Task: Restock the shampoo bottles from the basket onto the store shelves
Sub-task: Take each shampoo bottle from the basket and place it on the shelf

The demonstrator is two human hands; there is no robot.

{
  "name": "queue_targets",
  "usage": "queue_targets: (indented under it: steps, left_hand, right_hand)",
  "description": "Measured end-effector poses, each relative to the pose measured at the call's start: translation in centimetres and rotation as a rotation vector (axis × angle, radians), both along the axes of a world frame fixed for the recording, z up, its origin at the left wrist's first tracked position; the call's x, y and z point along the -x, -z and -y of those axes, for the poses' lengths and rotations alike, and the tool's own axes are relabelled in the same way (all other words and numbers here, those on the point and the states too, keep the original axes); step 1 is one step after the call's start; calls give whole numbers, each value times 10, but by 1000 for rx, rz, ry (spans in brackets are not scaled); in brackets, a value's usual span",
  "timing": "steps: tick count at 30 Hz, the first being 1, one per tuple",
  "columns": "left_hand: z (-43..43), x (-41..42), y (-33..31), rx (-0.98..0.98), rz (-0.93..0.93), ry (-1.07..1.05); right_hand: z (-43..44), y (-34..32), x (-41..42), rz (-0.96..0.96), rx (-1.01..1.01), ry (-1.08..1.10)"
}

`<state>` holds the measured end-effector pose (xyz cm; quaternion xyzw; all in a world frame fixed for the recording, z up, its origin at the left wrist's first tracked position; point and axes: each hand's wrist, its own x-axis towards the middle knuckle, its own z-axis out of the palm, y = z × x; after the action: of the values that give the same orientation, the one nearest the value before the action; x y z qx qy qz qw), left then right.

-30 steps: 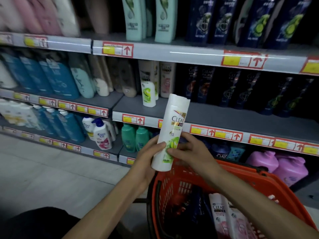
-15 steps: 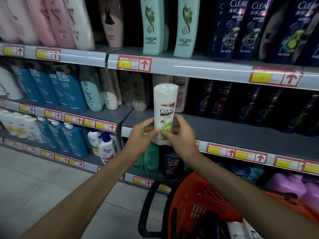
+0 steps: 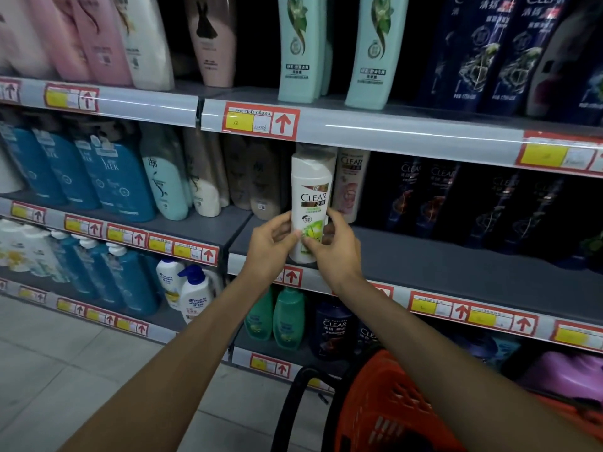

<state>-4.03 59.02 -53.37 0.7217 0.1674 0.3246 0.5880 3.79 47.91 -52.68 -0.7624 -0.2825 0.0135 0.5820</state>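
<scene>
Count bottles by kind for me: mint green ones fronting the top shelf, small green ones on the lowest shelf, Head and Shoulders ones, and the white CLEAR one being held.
Mint green bottles: 2
Small green bottles: 2
Head and Shoulders bottles: 2
White CLEAR bottle, held: 1
Total: 7

The shampoo bottle [image 3: 311,203] is white with a brown band and a green lime patch. At 5 o'clock the basket [image 3: 385,402] is orange lattice with a black handle [image 3: 287,406]. The shelf [image 3: 456,262] is grey, and its price tags [image 3: 261,122] are red-bordered with yellow panels and red arrows. At 12 o'clock are mint bottles [image 3: 301,50], at 11 pink bottles [image 3: 98,40], at 9 blue bottles [image 3: 114,177], and at 2 navy bottles [image 3: 489,53].
</scene>
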Motion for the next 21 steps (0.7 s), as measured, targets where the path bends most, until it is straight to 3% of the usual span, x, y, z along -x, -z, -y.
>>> queue_targets:
  steps: [10, 21]
  left_hand:
    - [6, 6, -6, -21, -110, -117]
    - [65, 58, -28, -335, -469, -75]
  right_hand:
    - [10, -12, 12, -46, 121, 22]
    - [116, -36, 32, 83, 556, -76]
